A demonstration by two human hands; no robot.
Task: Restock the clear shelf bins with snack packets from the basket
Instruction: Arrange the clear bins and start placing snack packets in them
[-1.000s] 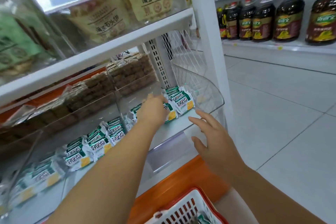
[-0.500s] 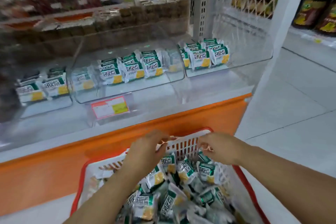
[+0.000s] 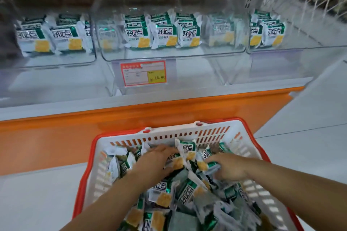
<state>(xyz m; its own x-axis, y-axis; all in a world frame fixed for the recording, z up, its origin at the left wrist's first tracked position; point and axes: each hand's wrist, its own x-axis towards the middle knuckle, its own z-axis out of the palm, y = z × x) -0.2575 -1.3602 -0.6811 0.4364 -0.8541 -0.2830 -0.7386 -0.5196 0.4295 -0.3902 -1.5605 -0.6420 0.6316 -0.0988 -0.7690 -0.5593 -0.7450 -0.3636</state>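
Pale floor tiles (image 3: 37, 202) carry a white, red-rimmed basket (image 3: 187, 133) heaped with green-and-white snack packets (image 3: 187, 191), and both hands are sunk into the far end of that heap. The right grip (image 3: 227, 169) pinches a packet (image 3: 211, 166) between curled fingers and thumb. The left grip (image 3: 155, 163) lies over the heap with its fingertips touching an upright packet (image 3: 186, 149) that stands between the two hands; whether it is closed on anything I cannot tell. Beyond the basket rises an orange base panel (image 3: 56, 137), then the shelf (image 3: 56, 84) with clear bins (image 3: 225, 51), each with rows of standing packets (image 3: 163, 33), and a red price tag (image 3: 143, 73) below the middle bin.
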